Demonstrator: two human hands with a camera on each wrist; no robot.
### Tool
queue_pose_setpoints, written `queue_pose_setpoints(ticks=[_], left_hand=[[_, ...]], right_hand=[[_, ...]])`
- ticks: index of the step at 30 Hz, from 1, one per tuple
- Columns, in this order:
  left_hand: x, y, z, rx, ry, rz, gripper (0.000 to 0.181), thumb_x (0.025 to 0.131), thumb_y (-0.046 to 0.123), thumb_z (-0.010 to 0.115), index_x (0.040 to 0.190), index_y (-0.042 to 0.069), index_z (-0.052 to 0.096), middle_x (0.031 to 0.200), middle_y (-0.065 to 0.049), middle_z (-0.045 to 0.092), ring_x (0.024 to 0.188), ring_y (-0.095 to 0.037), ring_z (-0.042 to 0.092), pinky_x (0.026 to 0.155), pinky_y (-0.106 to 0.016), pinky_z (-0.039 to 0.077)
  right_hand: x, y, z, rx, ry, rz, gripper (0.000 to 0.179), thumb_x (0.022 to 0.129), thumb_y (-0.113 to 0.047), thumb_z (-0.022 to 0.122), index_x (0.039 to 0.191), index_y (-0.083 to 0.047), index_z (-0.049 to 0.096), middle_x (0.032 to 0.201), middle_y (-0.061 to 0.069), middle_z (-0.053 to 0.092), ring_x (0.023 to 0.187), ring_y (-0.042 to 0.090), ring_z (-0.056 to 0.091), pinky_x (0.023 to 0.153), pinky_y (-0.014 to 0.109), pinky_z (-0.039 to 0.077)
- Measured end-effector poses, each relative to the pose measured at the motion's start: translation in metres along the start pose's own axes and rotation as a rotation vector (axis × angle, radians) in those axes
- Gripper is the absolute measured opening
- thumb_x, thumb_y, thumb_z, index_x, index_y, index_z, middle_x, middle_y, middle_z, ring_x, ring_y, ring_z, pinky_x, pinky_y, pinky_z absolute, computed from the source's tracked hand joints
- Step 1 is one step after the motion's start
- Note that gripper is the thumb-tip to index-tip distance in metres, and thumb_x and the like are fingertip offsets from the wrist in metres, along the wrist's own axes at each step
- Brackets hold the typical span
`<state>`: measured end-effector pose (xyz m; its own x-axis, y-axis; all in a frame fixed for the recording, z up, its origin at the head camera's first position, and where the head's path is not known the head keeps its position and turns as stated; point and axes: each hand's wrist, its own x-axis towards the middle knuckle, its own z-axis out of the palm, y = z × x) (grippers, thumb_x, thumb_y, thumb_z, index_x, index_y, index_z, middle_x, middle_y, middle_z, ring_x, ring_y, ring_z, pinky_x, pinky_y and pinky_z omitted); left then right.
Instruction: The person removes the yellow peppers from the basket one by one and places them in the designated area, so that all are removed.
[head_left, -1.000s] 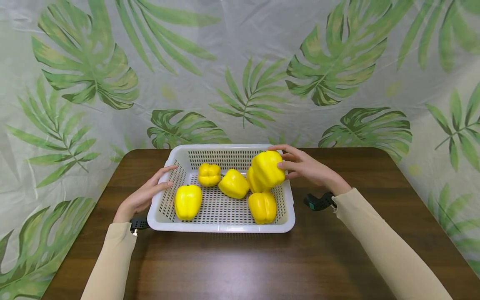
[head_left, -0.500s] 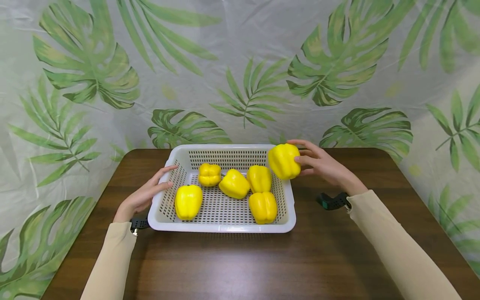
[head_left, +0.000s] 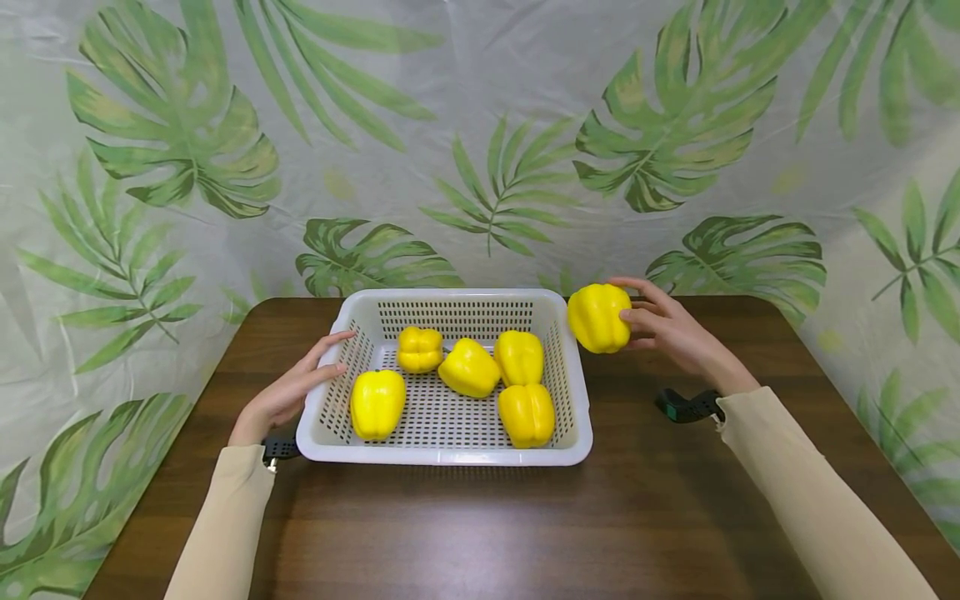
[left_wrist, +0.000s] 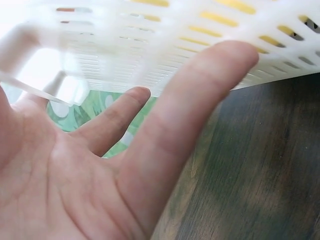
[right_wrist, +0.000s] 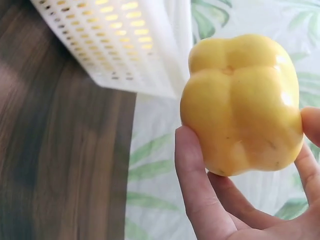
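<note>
My right hand (head_left: 667, 329) holds a yellow bell pepper (head_left: 598, 318) by its side, just beyond the right rim of a white perforated plastic basket (head_left: 442, 457). In the right wrist view the lobed end of the pepper (right_wrist: 240, 110) faces the camera, with fingertips and thumb on opposite sides. My left hand (head_left: 288, 393) rests at the basket's left rim, thumb and fingers spread and fairly straight. The left wrist view shows the thumb (left_wrist: 185, 115) close against the slotted wall (left_wrist: 165, 45). Several more yellow peppers lie inside the basket, one of them a pepper (head_left: 377, 405) at the front left.
The basket stands on a dark brown wooden table (head_left: 465, 533). A leaf-patterned cloth (head_left: 495, 167) hangs behind the table and at both sides. Each wrist carries a black strap, such as the right wrist strap (head_left: 686, 407).
My right hand has carried the pepper rightward, from over the basket's right end to outside its rim. The pepper beneath it now shows fully. My left hand and the basket stay in place.
</note>
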<state>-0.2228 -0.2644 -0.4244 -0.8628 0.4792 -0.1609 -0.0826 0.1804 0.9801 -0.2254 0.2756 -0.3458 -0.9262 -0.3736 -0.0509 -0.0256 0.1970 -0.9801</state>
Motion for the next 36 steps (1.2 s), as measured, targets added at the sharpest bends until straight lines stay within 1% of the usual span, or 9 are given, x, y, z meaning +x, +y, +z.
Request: queue_pose_setpoints(ticks=[6, 11, 16, 22, 31, 36], left_hand=[[0.000, 0.000, 0.001, -0.011, 0.010, -0.008, 0.059, 0.101, 0.021, 0.047, 0.151, 0.027, 0.016, 0.152, -0.021, 0.012, 0.118, -0.048, 0.042, 0.074, -0.058, 0.051], [0.000, 0.000, 0.001, -0.016, 0.013, -0.005, 0.059, 0.101, 0.022, 0.047, 0.151, 0.027, 0.016, 0.153, -0.020, 0.012, 0.119, -0.050, 0.040, 0.075, -0.058, 0.051], [0.000, 0.000, 0.001, -0.020, 0.009, 0.000, 0.059, 0.101, 0.022, 0.047, 0.151, 0.026, 0.016, 0.152, -0.020, 0.012, 0.119, -0.050, 0.040, 0.075, -0.058, 0.051], [0.000, -0.001, 0.000, -0.016, 0.015, 0.003, 0.059, 0.101, 0.021, 0.047, 0.151, 0.026, 0.016, 0.153, -0.021, 0.011, 0.120, -0.051, 0.039, 0.074, -0.058, 0.051], [0.001, -0.003, 0.000, -0.006, 0.017, 0.016, 0.058, 0.101, 0.021, 0.047, 0.150, 0.027, 0.017, 0.153, -0.021, 0.010, 0.121, -0.051, 0.038, 0.075, -0.058, 0.051], [0.001, -0.004, 0.000, -0.010, 0.019, 0.018, 0.058, 0.101, 0.021, 0.046, 0.150, 0.027, 0.017, 0.153, -0.022, 0.010, 0.121, -0.053, 0.037, 0.075, -0.059, 0.050]], right_hand=[[-0.003, 0.012, -0.009, 0.009, 0.031, -0.001, 0.053, 0.101, -0.019, 0.049, 0.149, -0.018, 0.026, 0.134, 0.024, 0.033, 0.094, 0.019, 0.062, 0.079, 0.035, 0.053], [-0.006, 0.022, -0.014, 0.003, 0.035, 0.011, 0.056, 0.101, -0.020, 0.049, 0.150, -0.015, 0.023, 0.135, 0.027, 0.033, 0.094, 0.017, 0.063, 0.080, 0.037, 0.053], [-0.007, 0.033, -0.018, -0.003, 0.039, 0.014, 0.056, 0.101, -0.021, 0.049, 0.151, -0.015, 0.022, 0.134, 0.028, 0.033, 0.094, 0.016, 0.064, 0.081, 0.038, 0.053], [-0.005, 0.049, -0.021, -0.007, 0.049, 0.019, 0.056, 0.101, -0.020, 0.049, 0.150, -0.013, 0.023, 0.135, 0.028, 0.032, 0.094, 0.016, 0.063, 0.084, 0.046, 0.051], [-0.003, 0.067, -0.021, -0.002, 0.068, 0.033, 0.055, 0.100, -0.018, 0.050, 0.149, -0.012, 0.025, 0.136, 0.032, 0.030, 0.093, 0.016, 0.062, 0.085, 0.050, 0.050], [-0.002, 0.073, -0.021, -0.006, 0.074, 0.064, 0.056, 0.100, -0.019, 0.051, 0.149, -0.013, 0.024, 0.139, 0.033, 0.028, 0.094, 0.016, 0.061, 0.084, 0.043, 0.052]])
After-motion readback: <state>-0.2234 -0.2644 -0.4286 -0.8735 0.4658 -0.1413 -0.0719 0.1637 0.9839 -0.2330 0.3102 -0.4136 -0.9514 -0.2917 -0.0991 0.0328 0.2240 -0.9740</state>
